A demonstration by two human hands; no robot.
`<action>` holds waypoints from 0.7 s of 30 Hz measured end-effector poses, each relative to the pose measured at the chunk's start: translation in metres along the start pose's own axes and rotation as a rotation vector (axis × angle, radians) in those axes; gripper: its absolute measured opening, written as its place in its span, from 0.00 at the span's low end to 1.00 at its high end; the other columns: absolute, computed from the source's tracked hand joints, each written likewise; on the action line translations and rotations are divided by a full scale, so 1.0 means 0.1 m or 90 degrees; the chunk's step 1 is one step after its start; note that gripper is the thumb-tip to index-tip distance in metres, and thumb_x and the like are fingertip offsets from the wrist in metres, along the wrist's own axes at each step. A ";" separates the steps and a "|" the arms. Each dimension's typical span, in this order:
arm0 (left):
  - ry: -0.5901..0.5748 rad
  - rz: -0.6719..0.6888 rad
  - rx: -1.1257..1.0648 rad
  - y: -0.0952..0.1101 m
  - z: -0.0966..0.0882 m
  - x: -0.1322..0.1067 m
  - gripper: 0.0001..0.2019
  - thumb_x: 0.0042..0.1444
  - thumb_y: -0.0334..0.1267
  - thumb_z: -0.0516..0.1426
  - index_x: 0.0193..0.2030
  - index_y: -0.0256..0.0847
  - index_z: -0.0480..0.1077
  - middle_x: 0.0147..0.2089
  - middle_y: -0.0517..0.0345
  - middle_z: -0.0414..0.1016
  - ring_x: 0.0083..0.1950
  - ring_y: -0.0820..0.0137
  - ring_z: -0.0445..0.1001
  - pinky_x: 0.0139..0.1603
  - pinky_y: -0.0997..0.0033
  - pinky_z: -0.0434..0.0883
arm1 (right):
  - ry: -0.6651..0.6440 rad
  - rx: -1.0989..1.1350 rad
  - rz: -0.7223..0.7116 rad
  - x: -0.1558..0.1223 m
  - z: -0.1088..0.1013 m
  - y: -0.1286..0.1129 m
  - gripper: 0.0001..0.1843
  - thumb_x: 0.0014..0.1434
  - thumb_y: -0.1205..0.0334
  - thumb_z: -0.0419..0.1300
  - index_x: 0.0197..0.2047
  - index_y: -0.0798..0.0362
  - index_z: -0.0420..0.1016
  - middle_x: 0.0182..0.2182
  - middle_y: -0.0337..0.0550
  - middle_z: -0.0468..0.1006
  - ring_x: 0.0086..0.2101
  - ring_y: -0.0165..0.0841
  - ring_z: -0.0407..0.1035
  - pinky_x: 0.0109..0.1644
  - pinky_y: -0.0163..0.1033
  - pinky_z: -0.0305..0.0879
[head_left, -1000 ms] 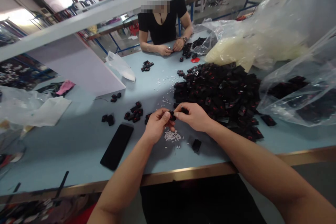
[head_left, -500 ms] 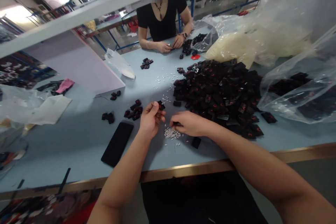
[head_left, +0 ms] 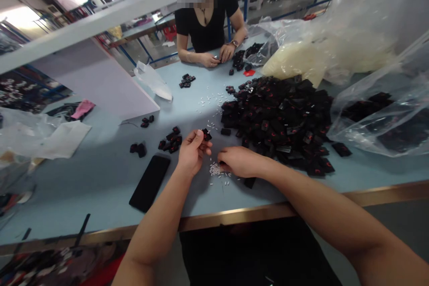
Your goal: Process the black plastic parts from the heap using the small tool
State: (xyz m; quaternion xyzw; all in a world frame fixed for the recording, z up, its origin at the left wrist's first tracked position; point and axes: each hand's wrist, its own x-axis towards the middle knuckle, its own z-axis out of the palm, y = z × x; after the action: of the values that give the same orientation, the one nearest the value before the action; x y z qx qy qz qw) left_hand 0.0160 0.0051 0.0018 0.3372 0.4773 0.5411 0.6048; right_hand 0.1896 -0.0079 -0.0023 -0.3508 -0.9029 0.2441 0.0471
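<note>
Between the thumb and fingers of my left hand (head_left: 194, 151) is a small flat black piece (head_left: 207, 135), held above the table. My right hand (head_left: 236, 161) is closed, its fingertips pointing down at a little heap of tiny white pieces (head_left: 215, 169). Something dark shows under those fingertips, too hidden to name. A black square piece (head_left: 250, 182) lies partly covered by my right wrist. Beyond my right hand rises a large pile of black pieces with red marks (head_left: 275, 116). A small cluster of black pieces (head_left: 170, 140) lies left of my left hand.
A black phone (head_left: 149, 183) lies left of my left forearm. Clear plastic bags (head_left: 378, 120) crowd the right side. Opposite, a co-worker in a black top handles a small item with both hands (head_left: 217, 57). A white divider panel (head_left: 100, 80) stands at the left.
My right hand has dropped slightly toward me, its fingertips now covering part of the white heap. My left hand keeps its black piece almost in place.
</note>
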 end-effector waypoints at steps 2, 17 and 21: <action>0.001 0.005 -0.003 0.00 0.00 0.00 0.23 0.42 0.52 0.71 0.30 0.39 0.68 0.22 0.63 0.72 0.21 0.75 0.72 0.17 0.78 0.67 | -0.002 -0.014 -0.006 0.00 0.00 0.00 0.10 0.65 0.60 0.56 0.39 0.55 0.77 0.37 0.50 0.78 0.34 0.37 0.72 0.33 0.38 0.56; -0.010 0.002 -0.015 0.02 0.00 -0.01 0.22 0.43 0.52 0.70 0.31 0.39 0.68 0.24 0.63 0.72 0.23 0.74 0.73 0.18 0.79 0.67 | 0.151 0.305 0.046 -0.01 -0.14 0.11 0.04 0.63 0.65 0.55 0.37 0.54 0.69 0.31 0.43 0.76 0.31 0.32 0.67 0.35 0.37 0.60; -0.041 -0.012 -0.022 0.00 0.00 -0.03 0.21 0.44 0.52 0.70 0.32 0.38 0.69 0.24 0.62 0.74 0.22 0.74 0.73 0.18 0.77 0.68 | 0.228 0.478 0.101 -0.02 -0.20 0.13 0.06 0.62 0.63 0.55 0.32 0.53 0.68 0.25 0.38 0.73 0.26 0.30 0.65 0.32 0.36 0.60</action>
State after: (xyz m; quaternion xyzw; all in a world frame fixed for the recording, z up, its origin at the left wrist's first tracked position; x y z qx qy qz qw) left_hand 0.0165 0.0024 0.0030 0.3392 0.4516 0.5322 0.6307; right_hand 0.2038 0.0075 0.0097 -0.4144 -0.6990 0.4944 0.3088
